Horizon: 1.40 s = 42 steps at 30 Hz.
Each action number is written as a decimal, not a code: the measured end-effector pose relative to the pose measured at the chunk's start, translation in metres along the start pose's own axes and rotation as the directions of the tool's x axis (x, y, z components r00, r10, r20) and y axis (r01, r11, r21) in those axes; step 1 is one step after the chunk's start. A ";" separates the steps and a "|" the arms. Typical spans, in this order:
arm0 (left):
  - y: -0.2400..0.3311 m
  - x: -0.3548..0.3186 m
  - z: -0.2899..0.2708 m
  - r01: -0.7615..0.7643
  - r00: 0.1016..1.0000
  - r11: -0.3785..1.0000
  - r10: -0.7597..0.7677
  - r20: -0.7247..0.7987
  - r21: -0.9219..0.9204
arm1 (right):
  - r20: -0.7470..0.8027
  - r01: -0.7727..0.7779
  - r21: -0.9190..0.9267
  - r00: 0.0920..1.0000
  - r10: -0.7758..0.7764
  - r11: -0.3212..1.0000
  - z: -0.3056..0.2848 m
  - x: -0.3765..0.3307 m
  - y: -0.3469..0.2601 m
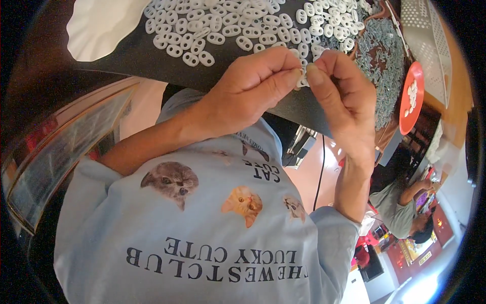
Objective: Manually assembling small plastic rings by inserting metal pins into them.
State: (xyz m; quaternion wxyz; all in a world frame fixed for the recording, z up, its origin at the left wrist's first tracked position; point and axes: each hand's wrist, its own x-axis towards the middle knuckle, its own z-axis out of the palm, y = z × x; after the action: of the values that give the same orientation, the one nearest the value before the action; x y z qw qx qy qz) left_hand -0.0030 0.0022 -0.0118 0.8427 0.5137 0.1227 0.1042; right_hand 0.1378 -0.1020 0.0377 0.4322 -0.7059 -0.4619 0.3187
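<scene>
Near: pale blue shirt [202,228]. Left hand [248,88] and right hand [341,96] meet fingertip to fingertip, both pinching one small white part [303,81] over the dark table [147,58] edge. Behind: white parts pile [243,23], grey pile [382,61], red dish [411,99].

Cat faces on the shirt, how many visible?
4: grey cat face at left, orange cat face in the middle, small cat face at right, dark cat face partly hidden near the left wrist. More may be hidden.
</scene>
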 end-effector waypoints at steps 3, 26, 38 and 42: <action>-0.003 -0.002 -0.002 -0.051 0.998 0.997 0.053 -0.025 0.063 | -0.018 0.039 -0.026 0.999 -0.040 0.999 0.007 0.000 -0.001; 0.006 -0.008 -0.010 -0.034 0.999 0.999 0.034 -0.006 -0.036 | 0.063 -0.167 0.176 0.985 0.159 0.970 0.010 -0.006 -0.012; 0.000 -0.005 -0.011 -0.099 0.994 0.990 0.103 -0.034 0.101 | -0.034 0.012 -0.150 0.999 -0.017 0.989 0.019 -0.003 -0.013; 0.007 -0.006 -0.009 -0.055 0.997 0.996 0.059 -0.046 0.073 | 0.086 0.000 -0.035 0.996 0.003 0.999 0.003 0.007 -0.013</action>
State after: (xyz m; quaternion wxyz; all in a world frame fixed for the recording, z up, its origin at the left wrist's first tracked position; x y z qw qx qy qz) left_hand -0.0116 0.0116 -0.0087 0.8172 0.5443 0.1319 0.1360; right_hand 0.1331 -0.0923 0.0483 0.3993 -0.6993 -0.4851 0.3409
